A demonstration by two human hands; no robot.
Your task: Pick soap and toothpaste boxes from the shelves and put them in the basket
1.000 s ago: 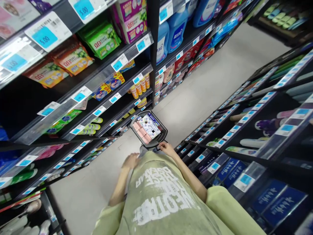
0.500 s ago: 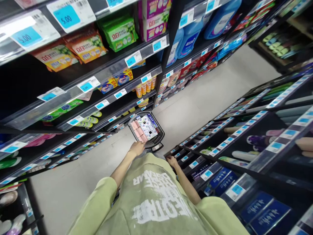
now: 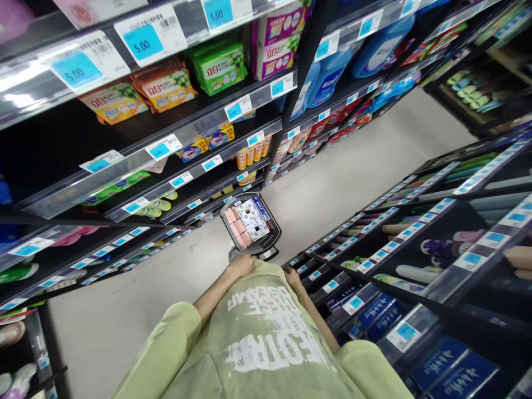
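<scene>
My left hand [image 3: 243, 265] is low in front of my green shirt [image 3: 257, 310], just on the near side of a black shopping basket [image 3: 274, 231]. Its fingers look curled; what they hold, if anything, is hidden. On the other side of the shirt, my right hand [image 3: 292, 276] is bent inward against its edge, fingers closed and partly covered. Inside the basket lie several pink packs [image 3: 238, 227] beside white-and-blue packs [image 3: 254, 219]. The basket's black handle [image 3: 269, 255] shows at its near end.
Tall shelves on the left carry orange packets [image 3: 166, 86], green packets [image 3: 218, 66] and blue bottles [image 3: 330, 77], with price tags along their edges. Close by my right arm, another shelf holds dark blue boxes [image 3: 455, 374] and rolled goods. A pale floor [image 3: 357, 172] runs between them.
My left hand has drawn back from the basket's near edge toward my shirt. The shelves on the left have shifted slightly right and down in view. The right hand has barely moved.
</scene>
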